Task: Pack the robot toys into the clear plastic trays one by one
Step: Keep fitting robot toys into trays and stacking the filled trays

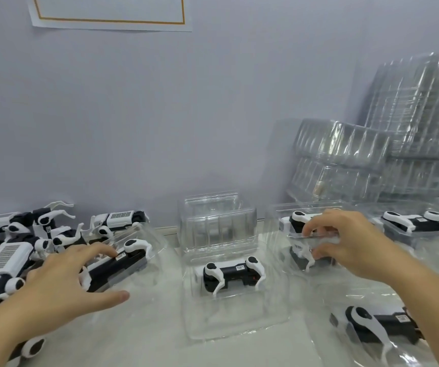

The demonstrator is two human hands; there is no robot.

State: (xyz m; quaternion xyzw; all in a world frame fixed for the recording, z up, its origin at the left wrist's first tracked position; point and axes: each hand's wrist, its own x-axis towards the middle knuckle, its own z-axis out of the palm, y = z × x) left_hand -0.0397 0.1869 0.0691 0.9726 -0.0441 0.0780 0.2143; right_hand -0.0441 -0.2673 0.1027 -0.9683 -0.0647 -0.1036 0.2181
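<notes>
The left hand (65, 276) lies flat, fingers straight and spread, on a black-and-white toy (123, 260) that sits in a clear tray (157, 245) at the left of the bench (147, 327); the fingertips touch the toy's dark body near a small label, the thumb stretched out toward the middle of the bench. The right hand (345, 242) is curled, thumb and fingers pinching the clear lid (316, 237) of a second tray over another toy (299, 221); the blur there makes it hard to say whether the lid is fully seated. Between the hands an open tray (237, 324) holds a third toy (233, 274), its lid (217, 223) standing upright behind it. A pile of loose toys (14, 247) lies at the far left, touching one another; a further toy pokes in at the bottom left corner. At the lower right a packed toy (374, 327) lies under clear plastic, partly hidden by the right forearm; another packed toy (422, 221) sits at the far right. Stacks of trays (377, 154) lean against the wall (160, 115) behind; a sheet (110, 11) with an orange border hangs above.
</notes>
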